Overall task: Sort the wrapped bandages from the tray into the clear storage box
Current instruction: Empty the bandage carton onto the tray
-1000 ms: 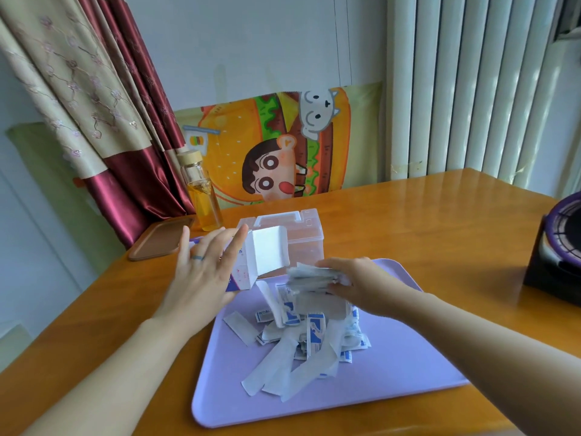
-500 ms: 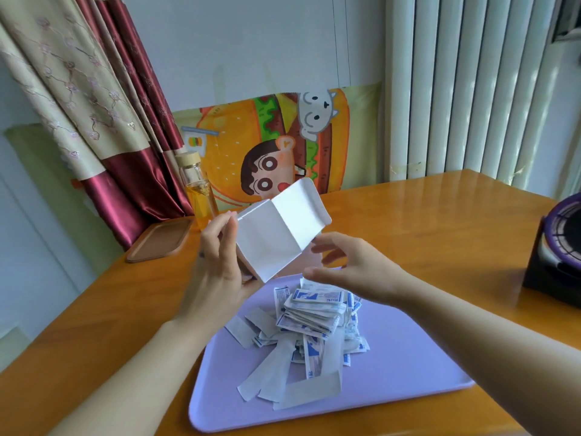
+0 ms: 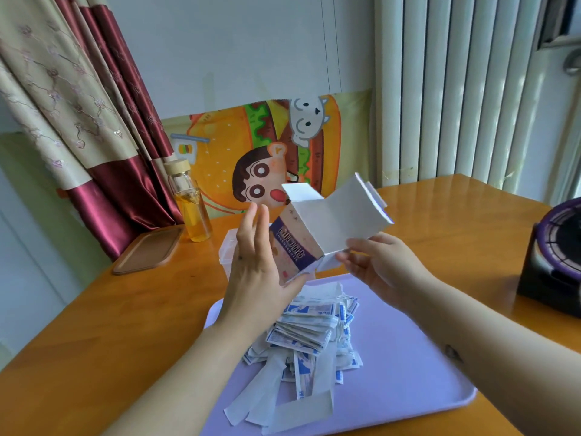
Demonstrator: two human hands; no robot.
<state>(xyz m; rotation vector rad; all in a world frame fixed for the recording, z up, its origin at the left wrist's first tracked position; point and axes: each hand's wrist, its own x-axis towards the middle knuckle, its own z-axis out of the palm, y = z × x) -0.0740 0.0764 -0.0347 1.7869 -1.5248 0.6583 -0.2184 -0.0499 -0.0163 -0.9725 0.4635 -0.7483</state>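
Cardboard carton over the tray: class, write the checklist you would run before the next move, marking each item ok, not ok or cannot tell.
1. Grip on the cardboard carton: ok, the left hand holds its side and the right hand pinches a flap.
2. Carton emptied: cannot tell, its inside is hidden.
3. wrapped bandages on the tray: ok, in a pile.
4. clear storage box open: cannot tell, mostly hidden behind the left hand.
5. A hand free for picking: not ok, both hold the carton.
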